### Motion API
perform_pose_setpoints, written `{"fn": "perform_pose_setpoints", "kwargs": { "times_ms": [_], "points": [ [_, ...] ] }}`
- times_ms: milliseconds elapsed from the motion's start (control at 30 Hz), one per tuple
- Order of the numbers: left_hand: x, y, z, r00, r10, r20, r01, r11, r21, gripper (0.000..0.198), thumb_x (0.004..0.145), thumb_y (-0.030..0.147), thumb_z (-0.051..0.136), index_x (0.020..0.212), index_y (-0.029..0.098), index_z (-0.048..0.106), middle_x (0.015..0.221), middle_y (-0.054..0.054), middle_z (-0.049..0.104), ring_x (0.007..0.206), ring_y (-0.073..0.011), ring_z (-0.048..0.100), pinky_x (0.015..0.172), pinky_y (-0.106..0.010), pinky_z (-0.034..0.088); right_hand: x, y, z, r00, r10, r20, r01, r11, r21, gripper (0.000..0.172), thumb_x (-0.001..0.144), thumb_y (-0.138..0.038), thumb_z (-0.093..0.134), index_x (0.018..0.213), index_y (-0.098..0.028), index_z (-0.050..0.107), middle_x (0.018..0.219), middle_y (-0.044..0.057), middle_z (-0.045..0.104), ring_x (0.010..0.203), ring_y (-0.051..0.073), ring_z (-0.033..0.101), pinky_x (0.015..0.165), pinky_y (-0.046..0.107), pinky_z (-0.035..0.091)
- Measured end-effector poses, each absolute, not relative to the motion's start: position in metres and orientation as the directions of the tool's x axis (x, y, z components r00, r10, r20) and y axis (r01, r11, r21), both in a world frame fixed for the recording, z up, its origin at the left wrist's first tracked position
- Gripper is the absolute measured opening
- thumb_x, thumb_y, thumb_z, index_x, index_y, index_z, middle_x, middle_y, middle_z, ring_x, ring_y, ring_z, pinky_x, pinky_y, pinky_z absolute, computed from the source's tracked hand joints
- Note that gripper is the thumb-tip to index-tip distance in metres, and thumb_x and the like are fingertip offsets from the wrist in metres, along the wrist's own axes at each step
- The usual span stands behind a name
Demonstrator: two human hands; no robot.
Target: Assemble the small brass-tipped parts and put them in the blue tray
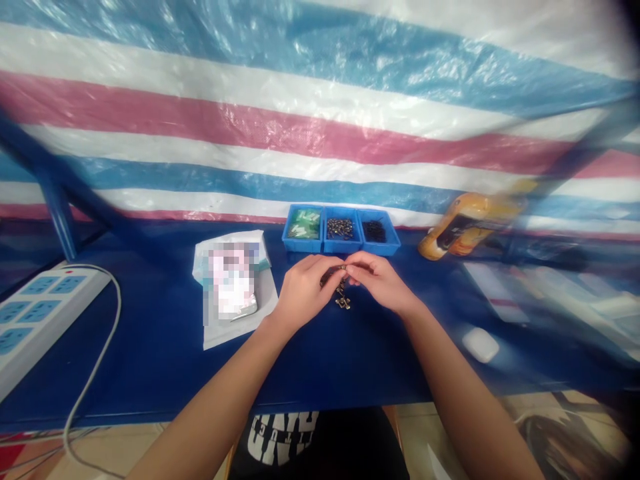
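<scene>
Both hands meet above the blue table, just in front of three joined blue trays. My left hand (pixel 309 285) is closed on a dark bronze-coloured chain-like piece (pixel 343 301), part of which hangs below the fingers. My right hand (pixel 379 279) pinches at the upper end of the piece, its fingertips close to the left thumb; what exactly lies between them is too small to tell. The left tray (pixel 286 235) holds green and white pieces, the middle tray (pixel 342 249) small bronze-coloured parts, and the right tray (pixel 387 251) dark thin parts.
A partly blurred package (pixel 235 280) lies on white paper (pixel 265 293) at the left. Further left are a power strip (pixel 47 313) and its cable (pixel 106 360). An orange bottle (pixel 465 223), a white case (pixel 481 345) and smeared plastic packs (pixel 575 300) are at the right.
</scene>
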State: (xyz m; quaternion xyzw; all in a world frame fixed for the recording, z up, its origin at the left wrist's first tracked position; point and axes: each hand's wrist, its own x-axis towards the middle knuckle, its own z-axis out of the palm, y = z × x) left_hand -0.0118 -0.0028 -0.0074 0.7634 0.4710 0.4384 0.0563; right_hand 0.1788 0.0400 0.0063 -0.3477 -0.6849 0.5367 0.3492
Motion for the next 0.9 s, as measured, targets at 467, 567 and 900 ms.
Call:
{"fn": "perform_pose_setpoints", "kwargs": {
  "times_ms": [467,567,900],
  "points": [
    [-0.012,-0.002,-0.005,0.02,0.87,0.493,0.718,-0.356,0.598,0.018,0.095,0.032,0.053,0.094,0.023,0.069,0.089,-0.001,0.074,0.077,-0.0164,0.067,0.077,-0.028,0.051,0.184,0.049,0.002,-0.221,0.96,0.174,-0.002,0.178,-0.984,0.033,0.088,-0.045,0.063,0.115,-0.026,0.057,0.07,-0.005,0.055,0.056,0.011,0.049,0.055,0.025,0.038],
    [-0.014,0.0,-0.006,-0.021,0.866,0.499,0.75,-0.316,0.581,0.018,0.094,0.031,0.053,0.094,0.023,0.069,0.088,-0.002,0.074,0.076,-0.0175,0.067,0.074,-0.029,0.05,0.194,0.049,0.005,-0.389,0.914,0.111,0.277,0.232,-0.933,0.027,0.084,-0.046,0.067,0.089,-0.02,0.066,0.066,-0.003,0.055,0.059,0.011,0.049,0.056,0.025,0.037],
    [-0.015,-0.001,-0.002,-0.038,0.875,0.482,0.759,-0.289,0.584,0.018,0.094,0.03,0.052,0.09,0.022,0.068,0.082,-0.001,0.072,0.071,-0.0159,0.064,0.07,-0.027,0.048,0.196,0.041,0.003,-0.661,0.727,-0.188,0.615,0.381,-0.69,0.029,0.071,-0.043,0.079,0.086,-0.02,0.069,0.066,-0.003,0.065,0.058,0.013,0.055,0.052,0.024,0.034]
  ]
}}
